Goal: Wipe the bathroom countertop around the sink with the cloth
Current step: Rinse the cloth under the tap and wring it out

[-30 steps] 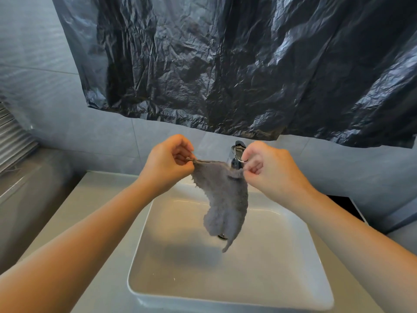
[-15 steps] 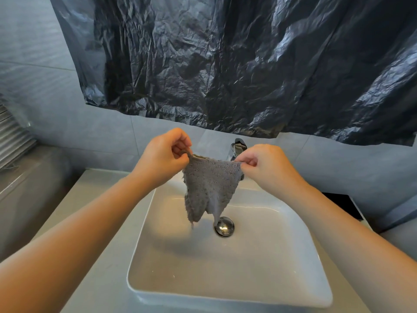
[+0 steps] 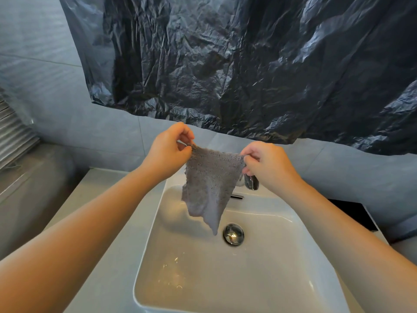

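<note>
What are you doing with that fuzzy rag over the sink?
A person is holding a grey cloth up by its top corners, the left hand pinching one and the right hand the other. It hangs spread out over the white sink, its lowest tip dangling near the shiny drain. The tap peeks out behind the right hand. The countertop beside the sink has not been touched by the cloth yet.
</note>
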{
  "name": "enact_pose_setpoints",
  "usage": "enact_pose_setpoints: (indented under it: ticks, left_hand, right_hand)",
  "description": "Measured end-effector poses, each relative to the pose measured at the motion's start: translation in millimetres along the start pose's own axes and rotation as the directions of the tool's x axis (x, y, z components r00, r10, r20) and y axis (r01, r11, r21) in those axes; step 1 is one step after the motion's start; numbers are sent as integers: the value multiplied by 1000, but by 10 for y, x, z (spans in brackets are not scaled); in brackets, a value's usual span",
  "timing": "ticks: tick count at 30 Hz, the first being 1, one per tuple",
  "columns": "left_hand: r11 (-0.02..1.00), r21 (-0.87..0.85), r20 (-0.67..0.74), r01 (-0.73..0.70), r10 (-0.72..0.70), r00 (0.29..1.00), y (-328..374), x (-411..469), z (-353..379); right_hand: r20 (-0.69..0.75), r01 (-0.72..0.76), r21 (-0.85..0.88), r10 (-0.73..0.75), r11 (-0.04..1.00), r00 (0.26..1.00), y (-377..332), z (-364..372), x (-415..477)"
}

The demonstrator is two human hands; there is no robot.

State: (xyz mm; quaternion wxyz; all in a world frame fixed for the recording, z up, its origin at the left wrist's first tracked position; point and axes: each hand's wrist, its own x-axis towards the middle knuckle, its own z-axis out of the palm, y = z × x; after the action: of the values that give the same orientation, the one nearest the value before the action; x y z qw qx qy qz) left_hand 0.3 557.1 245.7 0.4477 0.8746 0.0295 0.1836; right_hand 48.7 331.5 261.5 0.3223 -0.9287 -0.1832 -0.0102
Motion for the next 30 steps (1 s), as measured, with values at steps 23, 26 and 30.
enact_pose_setpoints:
  ticks: [23,26,30]
  left_hand:
    - [943,51,334,330,-327,884,-749,-1657,714]
    - [938,93,292,335,-347,891,-876,-1498,792]
    - [938,150,231,314,-342,911,-1091,-1181,969]
  right_hand:
    - [487,-283,82,209,956,848,942,878,-1391]
    - [444,-251,92,186,964,876,984,1020,-1207]
    - [347,-267,111,214,957,913,1091,1266,-865]
